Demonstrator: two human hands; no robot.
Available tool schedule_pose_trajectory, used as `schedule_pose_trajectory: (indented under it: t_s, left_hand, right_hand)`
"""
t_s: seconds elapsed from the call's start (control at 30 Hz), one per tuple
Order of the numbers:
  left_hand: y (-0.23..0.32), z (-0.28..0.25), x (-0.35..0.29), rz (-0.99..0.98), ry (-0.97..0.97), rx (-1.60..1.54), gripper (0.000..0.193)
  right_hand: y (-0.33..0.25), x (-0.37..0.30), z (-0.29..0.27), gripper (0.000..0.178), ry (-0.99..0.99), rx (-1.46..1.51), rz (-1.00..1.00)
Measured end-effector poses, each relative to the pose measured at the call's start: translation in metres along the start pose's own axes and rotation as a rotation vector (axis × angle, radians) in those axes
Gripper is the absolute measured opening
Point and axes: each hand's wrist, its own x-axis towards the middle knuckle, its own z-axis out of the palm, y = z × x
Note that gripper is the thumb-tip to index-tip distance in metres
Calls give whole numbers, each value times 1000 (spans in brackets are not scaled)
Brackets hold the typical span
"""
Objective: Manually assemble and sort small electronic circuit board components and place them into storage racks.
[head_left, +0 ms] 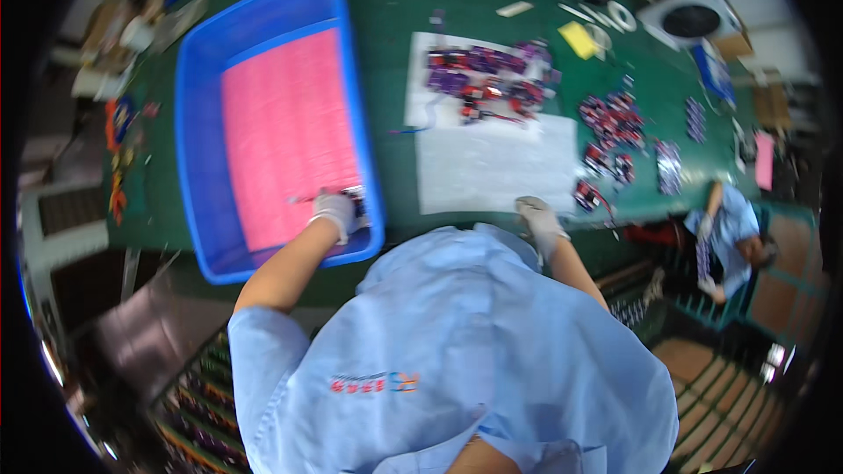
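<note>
Hands: left (pixel 334 211) grips small dark part (pixel 355 202) over blue bin (pixel 198 114), orientation unclear.

Beyond the right hand, a white sheet (pixel 496 167) is lying on the green desk (pixel 395 17), with purple and red parts (pixel 487 79) sitting at its far end. Farther right, a yellow pad (pixel 577 39) and a white fan (pixel 689 17) are resting; another person (pixel 733 233) is crouching below.

An assembly workshop: a green tabletop (pixel 395 26) carries a blue bin (pixel 198 123), with batches of small purple parts (pixel 487 79) right of it.
</note>
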Motion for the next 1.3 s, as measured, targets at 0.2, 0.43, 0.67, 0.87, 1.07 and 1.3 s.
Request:
schedule_pose_trajectory:
  t_s: [0.2,0.43,0.67,0.87,1.07,1.3]
  left_hand:
    - [-11,19,21,44,725,-242,39]
    - [57,-51,-36,-13,1133,-1544,28]
    - [198,-120,3,167,783,-1371,30]
    - [283,-183,125,182,828,-728,45]
    - [314,-230,195,-63,638,-676,41]
    - [281,-201,148,114,638,-765,46]
  right_hand:
    - [67,22,-59,29,593,-432,-169]
    - [59,31,-166,36,741,-599,-229]
    - [45,60,-149,29,514,-380,-655]
    - [30,22,-126,26,209,-204,-631]
    - [86,-11,-152,20,110,3,-348]
    - [65,-12,-177,30,184,298,-175]
